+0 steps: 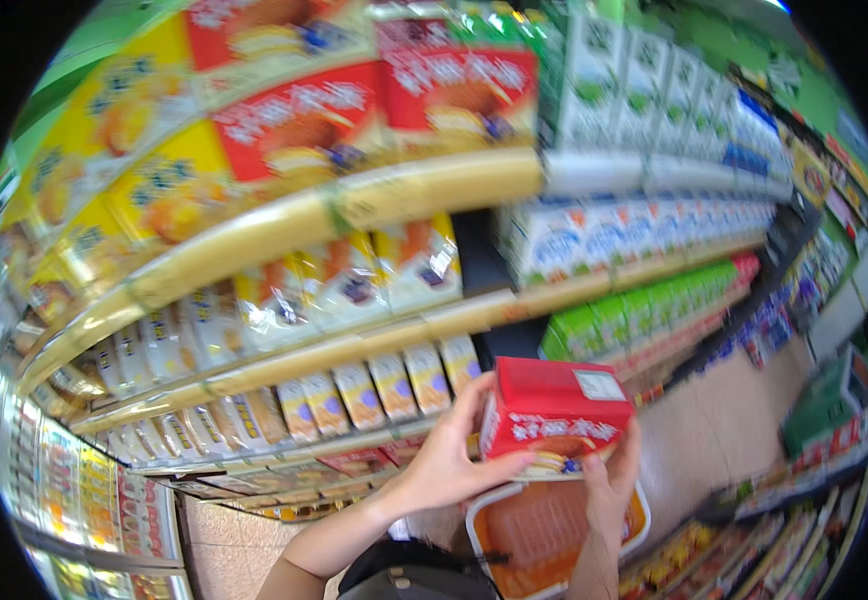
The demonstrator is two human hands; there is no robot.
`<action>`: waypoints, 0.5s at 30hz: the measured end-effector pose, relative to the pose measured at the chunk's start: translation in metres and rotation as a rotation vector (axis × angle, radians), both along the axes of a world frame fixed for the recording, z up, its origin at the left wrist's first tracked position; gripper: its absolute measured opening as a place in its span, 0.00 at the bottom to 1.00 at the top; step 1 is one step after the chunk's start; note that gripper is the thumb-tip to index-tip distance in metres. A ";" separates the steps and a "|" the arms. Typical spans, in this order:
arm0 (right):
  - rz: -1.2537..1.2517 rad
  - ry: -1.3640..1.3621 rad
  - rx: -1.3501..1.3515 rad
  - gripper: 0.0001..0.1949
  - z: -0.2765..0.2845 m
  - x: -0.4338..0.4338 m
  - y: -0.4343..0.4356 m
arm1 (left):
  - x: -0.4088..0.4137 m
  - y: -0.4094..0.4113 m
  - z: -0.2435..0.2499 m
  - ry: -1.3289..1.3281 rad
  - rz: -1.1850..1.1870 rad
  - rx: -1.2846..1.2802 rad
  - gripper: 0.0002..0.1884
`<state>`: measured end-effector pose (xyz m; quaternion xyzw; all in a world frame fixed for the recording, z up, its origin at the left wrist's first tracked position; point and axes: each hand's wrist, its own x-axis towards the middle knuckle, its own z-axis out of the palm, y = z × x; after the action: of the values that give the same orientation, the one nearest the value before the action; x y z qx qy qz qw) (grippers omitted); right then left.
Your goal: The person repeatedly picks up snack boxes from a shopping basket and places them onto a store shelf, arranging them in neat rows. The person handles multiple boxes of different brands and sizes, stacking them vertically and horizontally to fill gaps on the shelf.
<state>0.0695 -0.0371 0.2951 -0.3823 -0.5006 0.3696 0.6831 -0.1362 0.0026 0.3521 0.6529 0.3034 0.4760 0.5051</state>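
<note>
Both hands hold one red carton [554, 409] printed with a picture of round filled cakes. My left hand [452, 454] grips its left end, thumb across the lower front. At the right end, my right hand [614, 469] has its thumb on the bottom edge. A white label sits on the top face near the right corner. Just below the carton is an orange shopping basket [531, 517] with a pale rim; it looks blurred, and I cannot tell what it holds. Similar red cartons [306, 124] stand on the upper shelf.
Store shelving [434, 184] curves across the front. It carries yellow packages [167, 184], white drink cartons [591, 82], green cartons [644, 307] and small upright packs [359, 394]. A glass-fronted cooler [88, 487] stands at left. Another product rack [764, 540] is at lower right, beside tiled floor [689, 450].
</note>
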 end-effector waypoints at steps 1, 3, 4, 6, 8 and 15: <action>-0.001 0.011 0.068 0.38 0.014 -0.002 0.008 | -0.007 0.006 0.023 0.045 -0.008 0.131 0.46; -0.034 -0.040 0.268 0.36 0.049 -0.006 0.031 | -0.021 0.016 0.083 0.293 0.115 0.545 0.48; -0.081 -0.065 0.341 0.35 0.072 -0.016 0.043 | -0.026 0.023 0.104 0.285 0.186 0.751 0.49; -0.141 -0.073 0.493 0.33 0.121 -0.038 0.073 | -0.040 0.039 0.149 0.308 0.297 0.985 0.51; -0.191 -0.020 0.590 0.32 0.176 -0.053 0.093 | -0.044 0.046 0.203 0.407 0.383 1.157 0.54; -0.113 -0.072 0.745 0.29 0.289 -0.085 0.144 | -0.065 0.093 0.309 0.691 0.650 1.353 0.40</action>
<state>-0.0156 0.1067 0.5840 -0.1471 -0.6025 0.1103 0.7766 -0.2007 0.0955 0.6607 0.8053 0.2633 0.4505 -0.2815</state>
